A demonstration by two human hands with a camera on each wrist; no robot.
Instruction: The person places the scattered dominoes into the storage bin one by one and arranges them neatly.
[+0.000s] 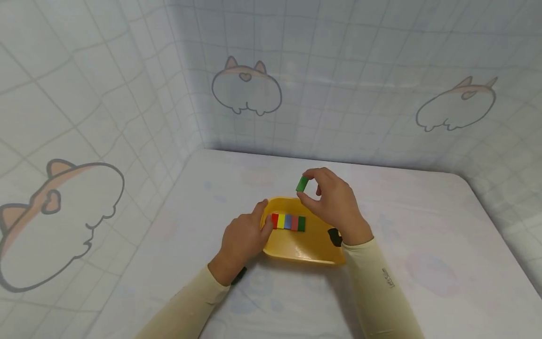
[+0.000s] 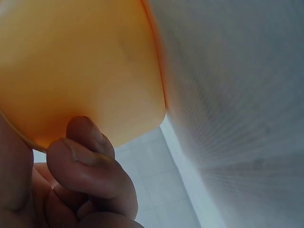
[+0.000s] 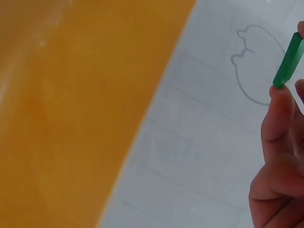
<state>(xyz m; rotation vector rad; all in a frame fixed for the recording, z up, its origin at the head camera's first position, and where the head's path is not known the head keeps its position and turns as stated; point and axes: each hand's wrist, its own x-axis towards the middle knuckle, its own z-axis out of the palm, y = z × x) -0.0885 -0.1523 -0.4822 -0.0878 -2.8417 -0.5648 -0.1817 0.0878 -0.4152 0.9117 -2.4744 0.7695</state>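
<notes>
A shallow yellow plastic bin (image 1: 302, 247) sits on the table in the head view. My left hand (image 1: 243, 238) grips its left wall, thumb on the inner side; curled fingers (image 2: 90, 166) show against the outside in the left wrist view. Inside the bin, close to that thumb, a straight row of flat coloured blocks (image 1: 288, 221) runs red, yellow, blue, pink and dark green. Above the bin's far edge, my right hand (image 1: 332, 200) pinches a small green block (image 1: 302, 184) by its ends between thumb and fingers. That green block (image 3: 288, 61) appears slim and edge-on in the right wrist view.
A pale patterned cloth (image 1: 423, 263) covers the tabletop around the bin. Behind and at the sides hang white grid-patterned curtains (image 1: 338, 94) with cartoon animal drawings. Small black pieces (image 1: 336, 237) show beside both wrists.
</notes>
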